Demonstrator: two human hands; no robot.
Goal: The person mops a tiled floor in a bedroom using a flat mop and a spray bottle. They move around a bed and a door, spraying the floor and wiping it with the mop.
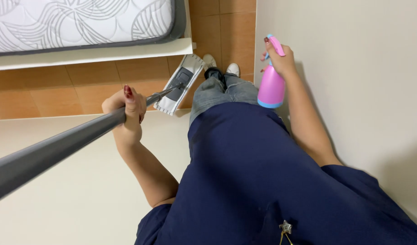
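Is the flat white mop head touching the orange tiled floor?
Touching. The head view shows the flat white mop head lying flat on the orange tiled floor, with no gap visible beneath it.

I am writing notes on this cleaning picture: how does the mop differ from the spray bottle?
The mop is grey with a long handle, and its flat head rests on the tiled floor; the spray bottle is pink, short, and held in the air. The left hand grips the mop, the right hand the bottle. Each is held in one hand.
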